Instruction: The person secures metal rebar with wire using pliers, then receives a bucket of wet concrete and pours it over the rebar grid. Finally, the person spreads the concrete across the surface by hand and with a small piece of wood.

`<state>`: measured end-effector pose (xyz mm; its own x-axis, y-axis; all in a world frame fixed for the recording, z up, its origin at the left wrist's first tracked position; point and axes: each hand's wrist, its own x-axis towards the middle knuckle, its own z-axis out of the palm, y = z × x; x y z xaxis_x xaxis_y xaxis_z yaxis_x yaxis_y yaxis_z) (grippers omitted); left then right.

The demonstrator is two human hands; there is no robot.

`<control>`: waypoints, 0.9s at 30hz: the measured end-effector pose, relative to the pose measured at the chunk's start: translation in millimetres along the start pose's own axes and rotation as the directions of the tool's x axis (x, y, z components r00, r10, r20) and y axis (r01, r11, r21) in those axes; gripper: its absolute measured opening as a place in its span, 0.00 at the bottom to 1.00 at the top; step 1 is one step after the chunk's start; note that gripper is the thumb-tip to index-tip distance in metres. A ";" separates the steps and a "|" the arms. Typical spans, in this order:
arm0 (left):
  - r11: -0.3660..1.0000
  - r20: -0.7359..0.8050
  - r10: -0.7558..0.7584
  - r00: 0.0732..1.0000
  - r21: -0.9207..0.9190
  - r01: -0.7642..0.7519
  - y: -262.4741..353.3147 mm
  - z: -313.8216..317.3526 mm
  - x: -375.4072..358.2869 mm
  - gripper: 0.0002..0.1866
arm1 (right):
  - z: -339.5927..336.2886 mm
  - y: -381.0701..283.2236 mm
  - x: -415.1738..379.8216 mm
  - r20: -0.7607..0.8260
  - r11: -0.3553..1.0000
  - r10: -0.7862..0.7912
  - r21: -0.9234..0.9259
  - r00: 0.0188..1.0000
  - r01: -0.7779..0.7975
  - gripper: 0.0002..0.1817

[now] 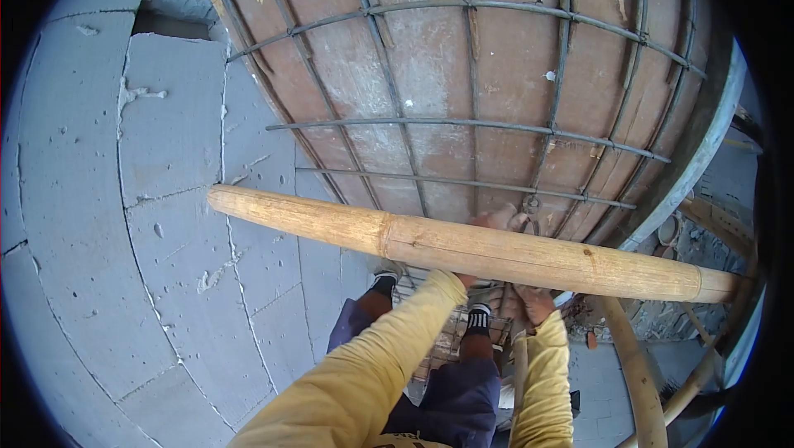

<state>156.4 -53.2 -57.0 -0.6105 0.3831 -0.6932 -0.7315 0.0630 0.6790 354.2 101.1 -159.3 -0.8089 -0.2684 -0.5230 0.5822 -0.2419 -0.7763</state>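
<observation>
My left hand point(495, 218) reaches beneath a thick bamboo pole point(488, 247) that crosses in front of me. Its fingers show past the far edge, bent in at a joint of the steel rebar grid point(463, 122), while the pole hides the rest. My right hand point(538, 303) is at the near edge of the pole, closed, its fingertips hidden below the pole. What the two hands hold cannot be made out. Behind the grid stands a brown formwork panel point(430, 68). Yellow sleeves cover both forearms.
A grey block wall point(174, 134) with rough mortar joints rises on the left, with a recess near its top. Slanted bamboo props point(637, 374) stand at the lower right, by a curved grey panel edge point(699, 167). My feet rest on a mesh of bars far below.
</observation>
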 end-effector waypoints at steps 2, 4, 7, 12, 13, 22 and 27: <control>0.994 0.056 -0.041 0.998 0.103 0.035 11.6 -15.4 8.5 0.28 | -18.9 -49.2 -18.1 -0.006 0.692 -0.003 -0.722 1.000 -0.002 0.18; 0.987 0.033 -0.059 0.998 0.153 0.053 14.0 -16.0 11.1 0.28 | -29.5 -89.3 -27.5 -0.014 0.567 0.095 -0.821 0.995 -0.065 0.17; 0.997 -0.045 0.027 0.999 0.074 -0.024 2.6 7.7 2.5 0.27 | -9.5 -106.9 -27.3 -0.059 0.891 0.432 0.182 0.900 -0.416 0.23; 0.996 -0.139 0.090 0.986 0.005 -0.090 -34.9 48.7 4.8 0.25 | 17.9 -67.9 -39.7 -0.086 0.811 0.520 0.362 0.850 -0.459 0.34; 0.998 -0.106 0.011 0.994 -0.052 -0.017 -30.7 42.7 4.2 0.25 | 24.0 -61.3 -44.3 -0.199 0.873 0.480 0.207 0.854 -0.442 0.27; 0.980 0.033 0.031 0.999 0.194 -0.037 -14.2 -17.9 -19.6 0.23 | 60.3 -58.2 -99.2 -0.602 0.953 0.022 -0.229 0.798 -0.200 0.20; 0.811 -0.099 0.490 0.866 0.417 -0.411 -95.7 4.9 -18.3 0.22 | 31.7 -78.5 -37.5 -0.218 0.311 -0.353 -0.944 0.910 -0.106 0.19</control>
<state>239.1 -61.7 -108.1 -0.9170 0.2719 -0.2918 -0.2155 0.2778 0.9361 341.5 100.6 -67.5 -0.9594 0.0445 -0.2786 0.1893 0.8336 -0.5189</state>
